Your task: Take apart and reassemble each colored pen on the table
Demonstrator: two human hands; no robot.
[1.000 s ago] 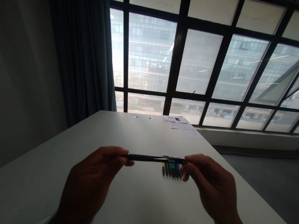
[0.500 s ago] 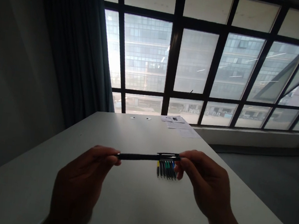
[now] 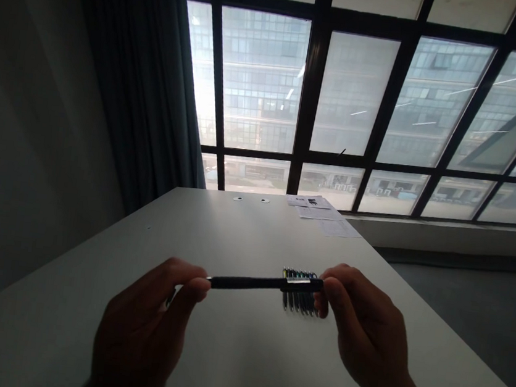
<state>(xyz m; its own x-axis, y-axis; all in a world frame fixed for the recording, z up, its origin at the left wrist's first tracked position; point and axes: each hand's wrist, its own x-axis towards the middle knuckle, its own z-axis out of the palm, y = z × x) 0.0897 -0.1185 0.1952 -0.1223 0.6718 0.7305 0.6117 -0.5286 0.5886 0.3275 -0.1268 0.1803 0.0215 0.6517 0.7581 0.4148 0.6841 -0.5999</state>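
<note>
A black pen (image 3: 248, 283) is held level above the table, stretched between my two hands. My left hand (image 3: 145, 323) pinches its silver-tipped left end between thumb and forefinger. Through the gap behind that thumb a small dark object (image 3: 170, 297) shows, too little of it to name. At the pen's other end, the clip end, the thumb and fingers of my right hand (image 3: 363, 330) are closed on it. Behind the pen lies a row of several pens (image 3: 299, 304) side by side on the white table (image 3: 230, 352), some with yellow, green or blue parts. The held pen and my right fingers cover part of this row.
Printed papers (image 3: 321, 213) lie at the table's far right edge. Two small white discs with dark centres (image 3: 264, 201) are near the far edge. A dark curtain (image 3: 126, 79) hangs at the left, and large framed windows (image 3: 261, 82) stand behind the table.
The view has shifted slightly left and down. The pen has rolled, so its clip now faces me instead of upward. Both hands still hold its ends.
</note>
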